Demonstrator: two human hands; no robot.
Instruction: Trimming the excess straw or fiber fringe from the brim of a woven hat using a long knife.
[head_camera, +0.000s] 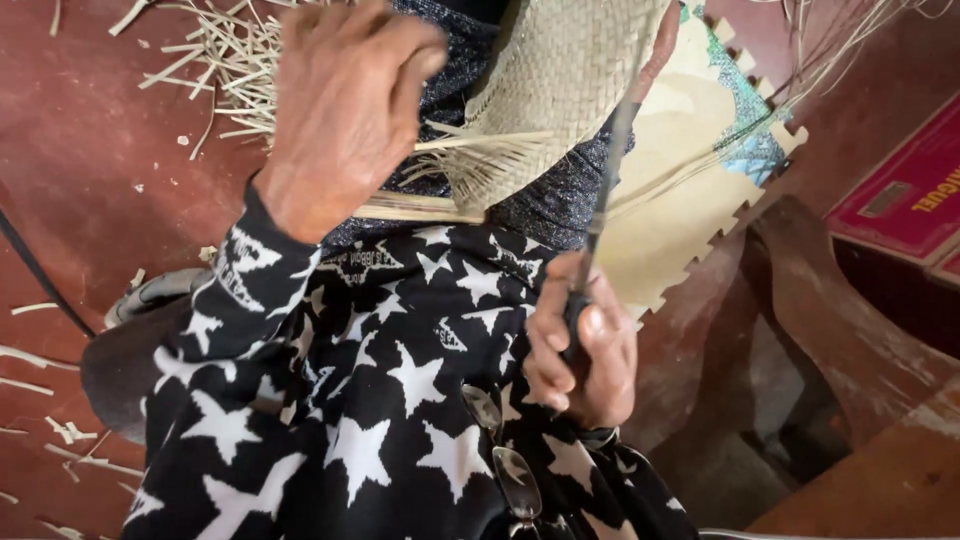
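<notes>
Fingers of the left hand (345, 110) pinch loose strips of the woven mat (555, 90) on the lap; the right hand (585, 345) grips a thin blade (605, 185) (it could slip and cut weave).

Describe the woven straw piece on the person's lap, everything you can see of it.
The pale tan woven straw piece looks like flat plaited strips in a tight basket-weave, curved like a rounded panel. Its lower edge is unfinished, with loose strips sticking out to the left and down. It rests on the person's dark lap above the star-print black shirt. The left hand is closed at its loose strips; the right hand grips a thin dark tool that crosses its right side.
</notes>
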